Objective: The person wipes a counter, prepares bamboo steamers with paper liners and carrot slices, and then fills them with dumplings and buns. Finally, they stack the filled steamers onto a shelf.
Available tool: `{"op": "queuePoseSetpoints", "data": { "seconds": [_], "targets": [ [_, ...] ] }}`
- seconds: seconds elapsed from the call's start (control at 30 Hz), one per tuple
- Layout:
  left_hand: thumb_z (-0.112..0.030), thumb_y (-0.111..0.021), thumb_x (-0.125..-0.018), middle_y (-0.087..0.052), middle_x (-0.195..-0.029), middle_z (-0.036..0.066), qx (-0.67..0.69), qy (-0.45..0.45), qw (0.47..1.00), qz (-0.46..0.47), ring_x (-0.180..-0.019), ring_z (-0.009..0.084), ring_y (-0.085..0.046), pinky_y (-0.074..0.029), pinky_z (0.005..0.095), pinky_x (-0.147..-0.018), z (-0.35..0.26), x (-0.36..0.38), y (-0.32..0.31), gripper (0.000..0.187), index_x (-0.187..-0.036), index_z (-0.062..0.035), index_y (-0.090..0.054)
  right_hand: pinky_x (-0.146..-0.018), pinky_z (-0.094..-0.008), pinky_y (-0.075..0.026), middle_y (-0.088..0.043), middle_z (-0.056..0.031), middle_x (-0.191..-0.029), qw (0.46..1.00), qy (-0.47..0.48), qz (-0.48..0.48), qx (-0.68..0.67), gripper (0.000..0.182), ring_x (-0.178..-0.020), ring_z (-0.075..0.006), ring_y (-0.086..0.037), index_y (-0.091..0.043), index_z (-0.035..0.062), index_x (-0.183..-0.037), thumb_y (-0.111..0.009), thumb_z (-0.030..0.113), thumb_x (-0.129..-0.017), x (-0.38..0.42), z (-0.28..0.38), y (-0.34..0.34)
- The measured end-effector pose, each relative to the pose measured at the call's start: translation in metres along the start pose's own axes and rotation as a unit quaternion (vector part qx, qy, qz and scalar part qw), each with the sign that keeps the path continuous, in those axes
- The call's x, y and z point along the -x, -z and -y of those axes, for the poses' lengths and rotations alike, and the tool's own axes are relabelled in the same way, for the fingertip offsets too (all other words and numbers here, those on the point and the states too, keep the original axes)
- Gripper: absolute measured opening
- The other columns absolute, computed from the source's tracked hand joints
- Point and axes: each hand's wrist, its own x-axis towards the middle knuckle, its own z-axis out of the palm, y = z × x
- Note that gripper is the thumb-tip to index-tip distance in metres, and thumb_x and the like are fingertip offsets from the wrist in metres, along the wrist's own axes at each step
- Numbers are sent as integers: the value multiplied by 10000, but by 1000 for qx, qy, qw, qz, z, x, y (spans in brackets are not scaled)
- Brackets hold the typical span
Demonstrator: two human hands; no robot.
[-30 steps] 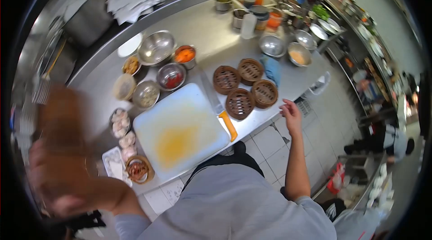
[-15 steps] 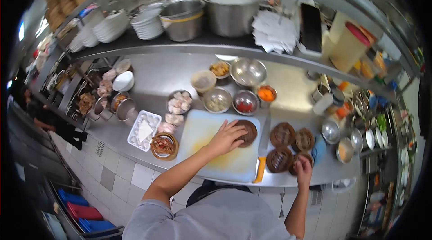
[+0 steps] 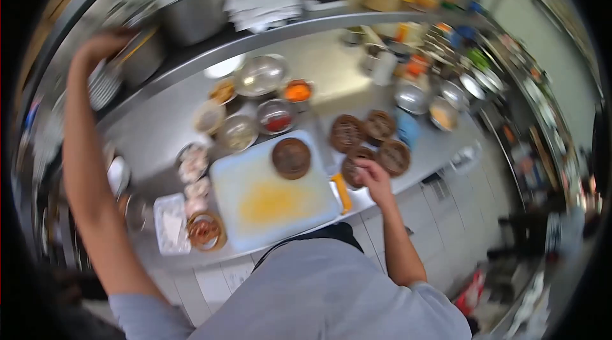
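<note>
My left hand (image 3: 107, 45) is raised to the shelf at the upper left, at a metal pot (image 3: 141, 59) with a yellow band; its fingers are blurred. Low on the right, my right hand (image 3: 376, 184) has its fingers curled together over a round brown bamboo steamer basket (image 3: 350, 166). What they hold, if anything, is hidden. More such baskets (image 3: 348, 133) are grouped beside it. Another steamer basket (image 3: 291, 158) lies on the white cutting board (image 3: 236, 180), whose surface has a yellow stain. A knife with a yellow handle (image 3: 342, 193) lies along the board's right side.
Behind the board stand metal bowls (image 3: 262, 75), one with orange pieces (image 3: 298, 91) and one with red (image 3: 278, 123). A white tray (image 3: 159, 225) and a basket of brownish-red food (image 3: 205, 231) sit at the left. A shelf edge (image 3: 274, 33) crosses above the counter.
My left hand has left the basket on the board and gone up to the shelf at the left. My right hand is now over a different basket. The view has turned.
</note>
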Motion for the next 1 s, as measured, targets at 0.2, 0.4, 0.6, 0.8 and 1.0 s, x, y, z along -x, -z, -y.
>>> {"op": "queuePoseSetpoints", "data": {
  "seconds": [0.2,0.4,0.6,0.8,1.0],
  "targets": [
    [-355,-744,-725,-709,-1084,244,-188,-68,974,107,-1004,304,-694,-516,417,-860,24,-64,-7,591,-1144,55,-664,-714,-239,-526,-619,5,-817,991,-61,-110,56,236,-754,-76,-615,-648,49,-1204,-561,78,-987,63,-23,3],
    [-335,-781,-726,-667,-1190,248,-307,-48,938,157,-1111,311,-658,-495,395,-926,9,-80,-2,663,-1242,41,-602,-687,-255,-524,-633,-8,-785,981,-76,-170,54,245,-735,-85,-614,-647,71,-1211,-604,136,-978,106,-36,-2],
    [-289,-784,-744,-608,-1283,235,-260,-57,955,135,-1184,303,-604,-459,379,-983,12,-104,-15,720,-1329,35,-516,-714,-252,-538,-636,-3,-815,979,-70,-164,98,239,-745,-79,-624,-658,64,-1200,-606,132,-977,116,-25,4],
    [-242,-787,-762,-550,-1376,222,-168,-75,975,126,-1257,295,-550,-423,362,-1041,30,-117,-22,793,-1416,29,-429,-717,-254,-540,-631,0,-825,980,-80,-164,77,237,-768,-79,-617,-657,61,-1201,-598,122,-980,118,-17,8],
    [-195,-789,-780,-491,-1469,209,28,-140,983,119,-1330,288,-496,-388,346,-1098,78,-104,-4,878,-1503,22,-343,-713,-258,-543,-651,-25,-816,982,-81,-157,64,235,-754,-90,-626,-657,58,-1196,-595,105,-975,121,-33,21]
  ]
}}
